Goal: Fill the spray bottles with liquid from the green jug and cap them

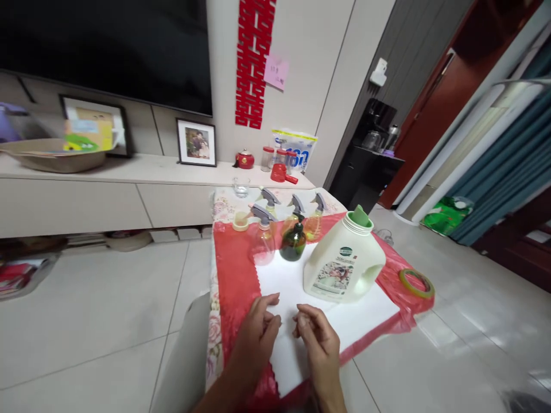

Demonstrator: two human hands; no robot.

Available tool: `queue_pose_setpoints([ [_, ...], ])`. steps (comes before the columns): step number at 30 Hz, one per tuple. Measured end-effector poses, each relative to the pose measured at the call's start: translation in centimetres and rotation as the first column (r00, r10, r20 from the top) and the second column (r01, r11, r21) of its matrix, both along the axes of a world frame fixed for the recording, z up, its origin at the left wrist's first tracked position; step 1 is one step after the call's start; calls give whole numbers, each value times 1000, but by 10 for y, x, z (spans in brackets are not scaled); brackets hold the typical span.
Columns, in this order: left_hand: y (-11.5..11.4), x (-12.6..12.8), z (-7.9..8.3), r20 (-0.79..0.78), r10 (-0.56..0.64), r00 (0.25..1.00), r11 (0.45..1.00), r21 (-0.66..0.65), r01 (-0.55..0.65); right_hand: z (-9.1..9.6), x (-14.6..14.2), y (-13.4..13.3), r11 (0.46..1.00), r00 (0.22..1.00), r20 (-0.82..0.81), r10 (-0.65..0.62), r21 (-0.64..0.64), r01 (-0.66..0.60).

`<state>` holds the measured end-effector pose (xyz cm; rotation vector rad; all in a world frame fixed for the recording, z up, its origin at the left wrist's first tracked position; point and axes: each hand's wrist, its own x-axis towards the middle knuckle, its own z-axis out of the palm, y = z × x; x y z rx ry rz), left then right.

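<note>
1. Both forearms enter from the bottom edge. The left hand (258,330) and right hand (317,338) sit close together, knuckles up, over the white rectangular sheet (365,314) on the red cloth (232,269).
2. The cream plastic jug with green cap (344,261) stands on the sheet just beyond them. It bears a round green logo, but its writing is unreadable.
3. The left fingers are half-open and empty, tips on the sheet. The right fingers curl towards the thumb, and I cannot tell whether they pinch anything.

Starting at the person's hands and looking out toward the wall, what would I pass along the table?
Left hand and right hand → white detergent jug → dark green bottle → clear glass → red teapot on the shelf.
</note>
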<state>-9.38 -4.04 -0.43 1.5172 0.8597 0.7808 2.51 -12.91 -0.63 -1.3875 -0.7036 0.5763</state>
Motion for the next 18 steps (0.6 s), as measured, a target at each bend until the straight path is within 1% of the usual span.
queue_pose_setpoints([
  [4,6,-9,-3,90,74,993,979,-196,-55,-7,-2,11,994,993,-47,110,21,-110],
  [7,10,-14,2,148,119,982,959,-272,-75,-10,3,10,987,984,-85,156,37,-153],
  [8,11,-15,6,172,128,977,959,-274,-78,-10,5,8,986,982,-92,167,44,-164],
  [10,12,-17,13,230,127,965,970,-233,-73,-6,10,3,982,979,-91,180,71,-174],
  [13,10,-18,19,280,77,957,994,-101,-50,-2,15,-3,974,980,-62,188,139,-178],
  [15,7,-16,19,277,47,960,998,-42,-37,-4,17,-4,967,980,-42,194,174,-184],
  [18,4,-12,13,225,20,974,999,-28,-14,-10,16,-2,964,979,-30,202,183,-193],
])
